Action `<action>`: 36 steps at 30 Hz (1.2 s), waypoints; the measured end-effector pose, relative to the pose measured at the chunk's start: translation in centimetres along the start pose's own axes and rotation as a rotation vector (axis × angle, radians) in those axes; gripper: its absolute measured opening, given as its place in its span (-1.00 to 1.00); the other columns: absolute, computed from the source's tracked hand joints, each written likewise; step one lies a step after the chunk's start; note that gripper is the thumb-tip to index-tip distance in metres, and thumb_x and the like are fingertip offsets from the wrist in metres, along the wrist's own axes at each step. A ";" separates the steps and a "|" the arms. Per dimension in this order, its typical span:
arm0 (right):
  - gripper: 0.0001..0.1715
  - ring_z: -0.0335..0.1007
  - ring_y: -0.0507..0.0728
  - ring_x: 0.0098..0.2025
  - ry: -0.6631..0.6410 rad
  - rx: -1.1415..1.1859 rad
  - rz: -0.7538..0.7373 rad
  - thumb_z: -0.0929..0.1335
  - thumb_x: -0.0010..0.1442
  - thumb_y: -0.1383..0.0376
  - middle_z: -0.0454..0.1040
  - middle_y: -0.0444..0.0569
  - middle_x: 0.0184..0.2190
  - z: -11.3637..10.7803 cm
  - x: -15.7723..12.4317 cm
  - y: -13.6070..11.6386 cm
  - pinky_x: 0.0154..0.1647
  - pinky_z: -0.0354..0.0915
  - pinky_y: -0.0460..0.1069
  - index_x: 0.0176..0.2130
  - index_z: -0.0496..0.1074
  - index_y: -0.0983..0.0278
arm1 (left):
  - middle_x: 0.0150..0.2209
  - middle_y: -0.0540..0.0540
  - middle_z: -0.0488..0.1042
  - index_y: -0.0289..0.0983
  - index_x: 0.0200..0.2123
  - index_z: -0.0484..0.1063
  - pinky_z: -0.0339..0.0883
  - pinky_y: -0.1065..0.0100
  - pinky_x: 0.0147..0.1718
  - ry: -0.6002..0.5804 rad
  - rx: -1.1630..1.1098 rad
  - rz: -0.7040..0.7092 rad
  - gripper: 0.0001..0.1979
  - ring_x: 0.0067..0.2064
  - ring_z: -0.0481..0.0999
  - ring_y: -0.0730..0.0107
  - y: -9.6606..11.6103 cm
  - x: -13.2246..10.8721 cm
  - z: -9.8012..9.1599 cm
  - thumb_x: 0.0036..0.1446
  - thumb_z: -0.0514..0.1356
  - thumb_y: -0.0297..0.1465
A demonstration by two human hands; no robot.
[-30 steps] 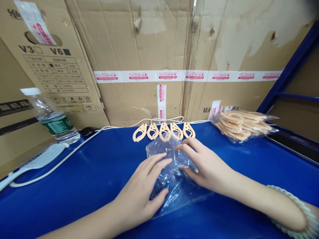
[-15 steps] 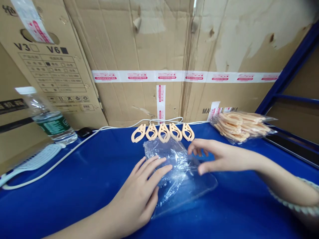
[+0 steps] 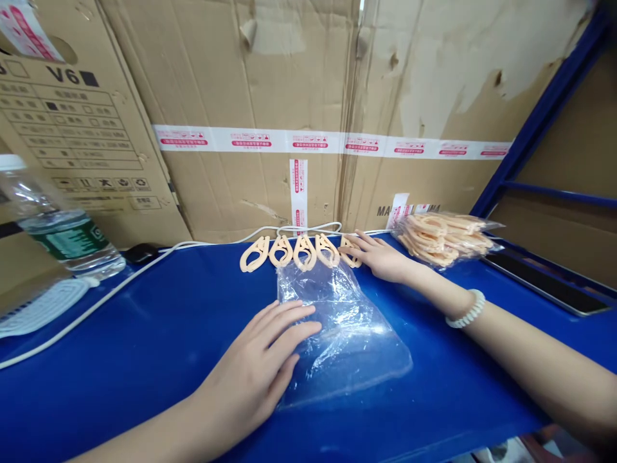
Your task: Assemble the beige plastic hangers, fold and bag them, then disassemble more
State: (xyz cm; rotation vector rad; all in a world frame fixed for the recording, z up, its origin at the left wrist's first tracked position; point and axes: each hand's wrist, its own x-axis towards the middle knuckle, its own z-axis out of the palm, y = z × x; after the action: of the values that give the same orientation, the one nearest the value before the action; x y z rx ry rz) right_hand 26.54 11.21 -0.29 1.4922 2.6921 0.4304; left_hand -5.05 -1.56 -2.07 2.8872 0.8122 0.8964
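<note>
blue tabletop [image 3: 168,334], one flat bag [image 3: 347,341], five loose hangers [image 3: 304,243], left hand [image 3: 258,357] open, right hand [image 3: 385,260], grip unclear

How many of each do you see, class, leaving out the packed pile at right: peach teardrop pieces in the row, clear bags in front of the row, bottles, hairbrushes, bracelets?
Peach teardrop pieces: 5
Clear bag: 1
Bottle: 1
Hairbrush: 1
Bracelet: 1
Total: 9
</note>
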 end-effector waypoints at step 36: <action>-0.73 0.45 0.15 -0.21 0.408 0.463 -0.070 0.25 0.36 0.18 0.52 0.00 -0.22 -10.7 -7.6 -3.2 -0.18 0.35 0.06 -0.15 0.50 0.18 | 0.38 -0.13 0.03 -0.07 0.08 0.40 0.04 -0.34 0.19 -0.080 0.121 -0.095 -0.54 0.36 0.02 -0.15 1.0 -0.5 -0.6 0.18 0.04 -0.57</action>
State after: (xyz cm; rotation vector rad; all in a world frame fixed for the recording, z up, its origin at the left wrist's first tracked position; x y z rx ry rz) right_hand 26.29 0.86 8.35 1.5358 3.3340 0.1161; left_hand -5.24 -2.73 -1.65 2.9342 1.0195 0.7425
